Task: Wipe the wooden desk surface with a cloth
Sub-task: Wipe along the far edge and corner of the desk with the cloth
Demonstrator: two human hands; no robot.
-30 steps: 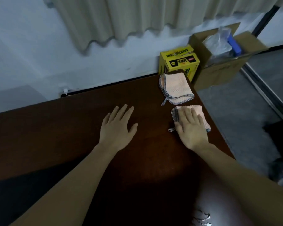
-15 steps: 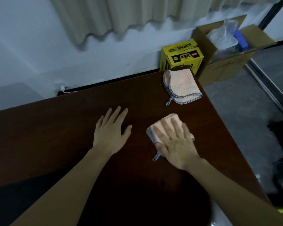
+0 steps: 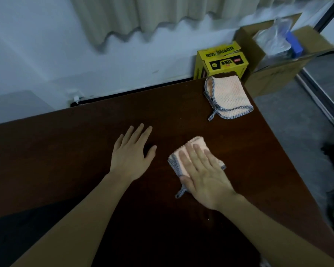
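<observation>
The right hand [image 3: 204, 174] lay flat on a folded peach cloth [image 3: 196, 144] a little right of the frame's center, its fingers straight and slightly spread, pressing the cloth onto the dark wooden desk [image 3: 66, 151]. The cloth showed past the fingertips and at the thumb side, where its gray checked edging ran down to a small loop [image 3: 180, 193] sticking out below the thumb. The left hand [image 3: 132, 153] rested palm down on the bare wood just left of the cloth, not touching it, with 4 fingers straight and close together and the thumb angled out toward the right.

A 2nd cloth [image 3: 228, 95] of the same peach weave and gray trim sat folded at the desk's far right corner, in the upper right of the frame, well apart from both hands. Beyond that corner, a yellow box [image 3: 220, 60] with black print stood on the floor against the white wall [image 3: 37, 45]. To its right was an open cardboard box [image 3: 274, 74] holding clear plastic [image 3: 274, 39] and something blue [image 3: 294, 43]. A pale curtain [image 3: 143, 14] hung along the top of the frame.
</observation>
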